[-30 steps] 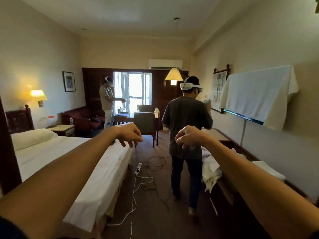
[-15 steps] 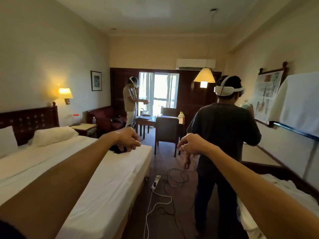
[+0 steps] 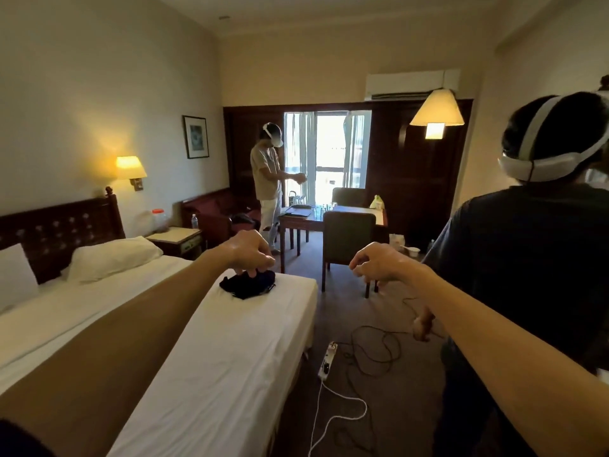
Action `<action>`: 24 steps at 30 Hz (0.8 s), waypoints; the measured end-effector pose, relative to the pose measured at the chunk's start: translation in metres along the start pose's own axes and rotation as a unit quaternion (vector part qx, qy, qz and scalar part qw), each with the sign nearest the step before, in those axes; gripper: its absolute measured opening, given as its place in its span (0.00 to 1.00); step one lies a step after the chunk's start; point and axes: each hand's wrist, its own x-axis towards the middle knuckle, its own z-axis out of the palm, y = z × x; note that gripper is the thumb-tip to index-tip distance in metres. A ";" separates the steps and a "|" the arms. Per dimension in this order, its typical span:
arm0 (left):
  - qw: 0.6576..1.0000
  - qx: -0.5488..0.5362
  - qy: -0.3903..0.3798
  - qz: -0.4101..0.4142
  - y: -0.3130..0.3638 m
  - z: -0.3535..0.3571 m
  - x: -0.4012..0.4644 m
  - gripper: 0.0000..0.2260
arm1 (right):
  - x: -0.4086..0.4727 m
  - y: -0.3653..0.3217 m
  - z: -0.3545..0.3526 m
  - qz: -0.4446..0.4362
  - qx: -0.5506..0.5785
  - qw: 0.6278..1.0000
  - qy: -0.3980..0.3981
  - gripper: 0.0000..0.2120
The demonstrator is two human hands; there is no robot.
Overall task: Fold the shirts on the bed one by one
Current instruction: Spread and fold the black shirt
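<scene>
Step in hand: reach. The left hand point(image 3: 252, 250) and right hand point(image 3: 375, 263), loosely curled and empty, hover at frame centre above the dark shirt pile point(image 3: 247, 284) on the bed point(image 3: 230, 341). Next: grasp one shirt.

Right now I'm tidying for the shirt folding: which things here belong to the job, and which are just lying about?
Belongs to the job:
dark shirt pile
bed
left hand, fingers at the pile
right hand, holding nothing

Just lying about:
pillow
power strip
cables
chair
water bottle
</scene>
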 end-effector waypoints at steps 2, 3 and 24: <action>0.999 0.004 0.048 -0.024 -0.017 0.002 0.042 0.09 | 0.055 0.008 0.008 -0.008 0.004 1.000 -0.008 0.08; 0.997 0.001 0.066 -0.035 -0.025 0.002 0.064 0.10 | 0.082 0.012 0.011 -0.012 0.006 1.000 -0.011 0.07; 0.983 0.006 0.069 -0.170 -0.249 -0.009 0.489 0.08 | 0.607 0.003 0.100 -0.163 0.076 0.984 0.015 0.12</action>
